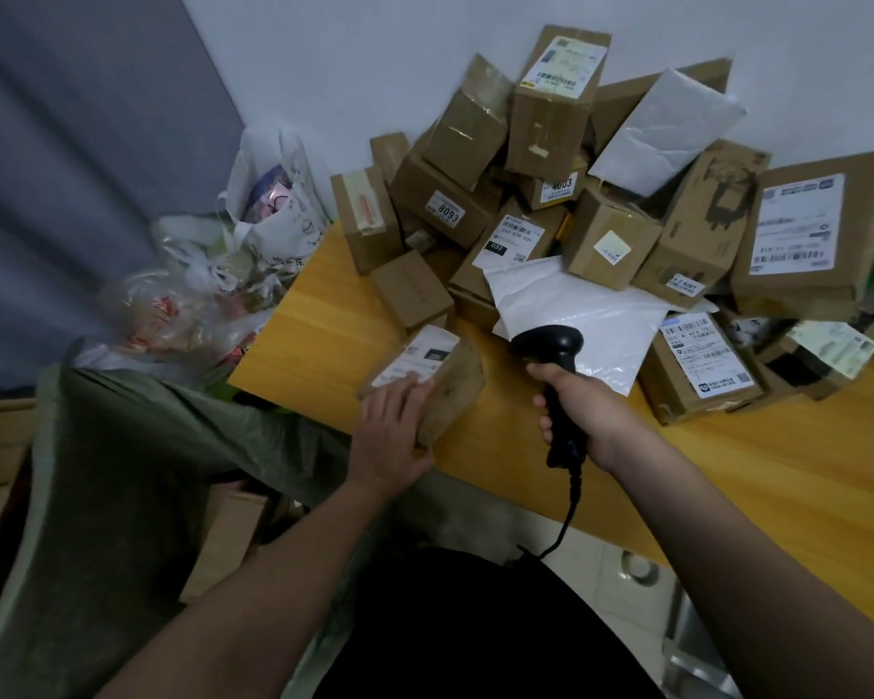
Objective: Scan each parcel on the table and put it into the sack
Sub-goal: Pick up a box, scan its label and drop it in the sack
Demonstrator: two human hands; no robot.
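Head view looks down on the scanning step: the left hand [392, 436] holds a small cardboard parcel [427, 378] near the table's front left corner, tipped up off the wood, thumb and fingers wrapped around its near end and a fingertip lying on the white label [422, 356]. The right hand [579, 406] grips the black scanner [551, 365], fingers curled tight around the handle, its head aimed forward over the table rather than at that label. Judging from this, the parcel is about to be read; the next move calls for swinging the scanner head left onto the barcode, or turning the label toward it, and keeping the fingertip off the printed code. After that the parcel goes left and down into the green sack [122, 471], whose mouth gapes just beside the table edge. A large pile of boxes [551, 158] and white mailers fills the back of the wooden table [324, 345], so much of the task remains. The scanner cable [568, 517] hangs over the table's front edge and could snag. Plastic bags [268, 204] crowd the floor beyond the sack.
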